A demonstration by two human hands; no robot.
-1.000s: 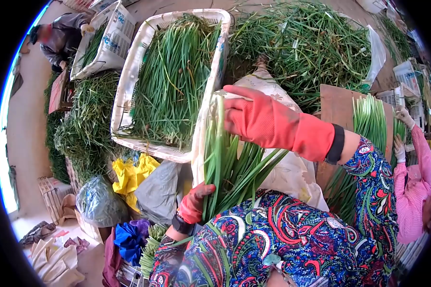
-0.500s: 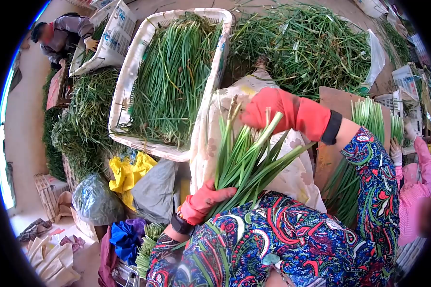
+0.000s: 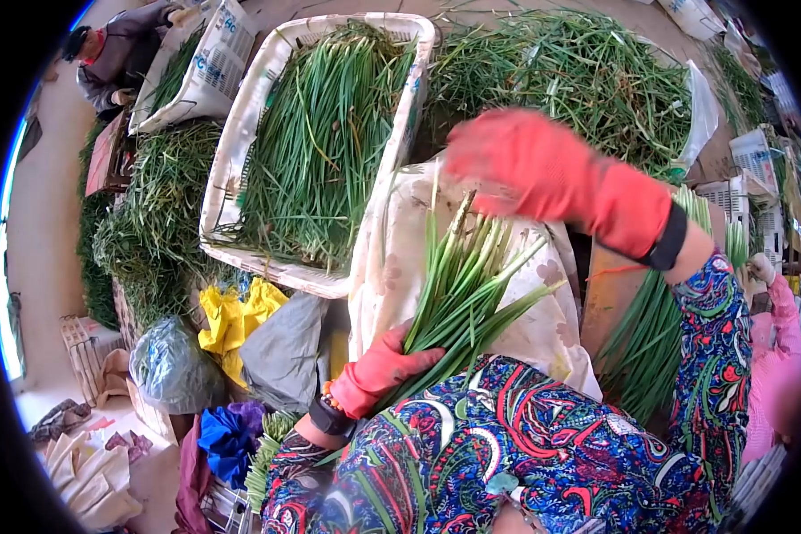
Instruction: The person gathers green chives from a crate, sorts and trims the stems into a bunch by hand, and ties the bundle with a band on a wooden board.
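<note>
Greens (image 3: 458,307), one bunch; in left hand (image 3: 386,367)

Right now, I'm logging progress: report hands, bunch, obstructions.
Left hand holding bunch. Right hand by its pale ends, blurred, grip unclear. No obstruction seen.

Yellow: we see a crumpled yellow sheet (image 3: 231,320) just beside a grey sheet (image 3: 280,351).
Clear plastic: we spot a bulging bag (image 3: 178,369) near both.
Blue: we find a blue bundle (image 3: 225,445) touching purple cloth (image 3: 249,416), with maroon fabric (image 3: 190,485) alongside.
Floor: we notice pale cloths (image 3: 89,485) at lower left, a dark rag (image 3: 60,420) near them.
Upper left: we see a dark-capped person (image 3: 120,53) beside a white crate (image 3: 227,58) marked in blue.
Pink: we see another person (image 3: 764,347) at far right.
</note>
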